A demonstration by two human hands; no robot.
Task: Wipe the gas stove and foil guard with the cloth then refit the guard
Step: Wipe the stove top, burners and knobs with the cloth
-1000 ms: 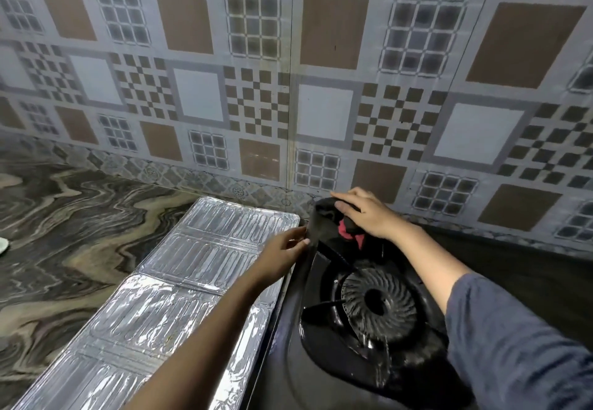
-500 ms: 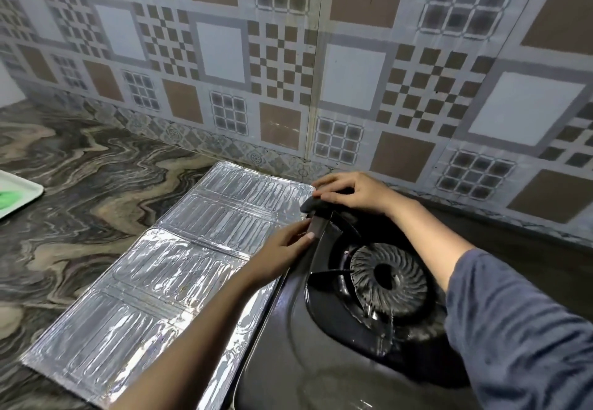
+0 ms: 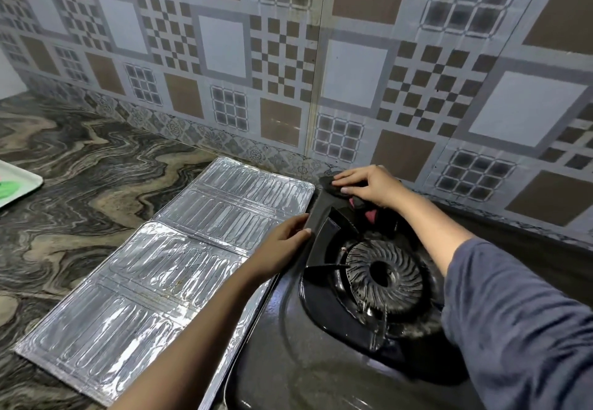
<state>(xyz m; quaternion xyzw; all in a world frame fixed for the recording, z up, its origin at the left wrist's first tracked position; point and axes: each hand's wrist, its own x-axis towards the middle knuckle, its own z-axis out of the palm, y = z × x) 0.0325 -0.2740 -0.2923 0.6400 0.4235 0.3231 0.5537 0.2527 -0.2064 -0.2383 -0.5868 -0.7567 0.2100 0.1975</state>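
A black glass gas stove (image 3: 288,361) fills the lower right, with its round burner (image 3: 383,276) inside a black pan support. My right hand (image 3: 369,186) presses a dark cloth with a pink part (image 3: 359,204) onto the stove's far left corner by the wall. My left hand (image 3: 282,246) rests flat against the stove's left edge, fingers together, holding nothing loose. The silver foil guard (image 3: 154,268) lies flat and unfolded on the counter, left of the stove and touching it.
The marbled stone counter (image 3: 80,191) stretches to the left. A white tray with something green (image 3: 16,185) sits at the far left edge. A patterned tile wall (image 3: 321,72) rises directly behind the stove and guard.
My right hand has slid the cloth left along the stove's back edge to the far corner. The view has dropped and shifted, bringing the tray into sight. My left hand stays at the stove's edge.
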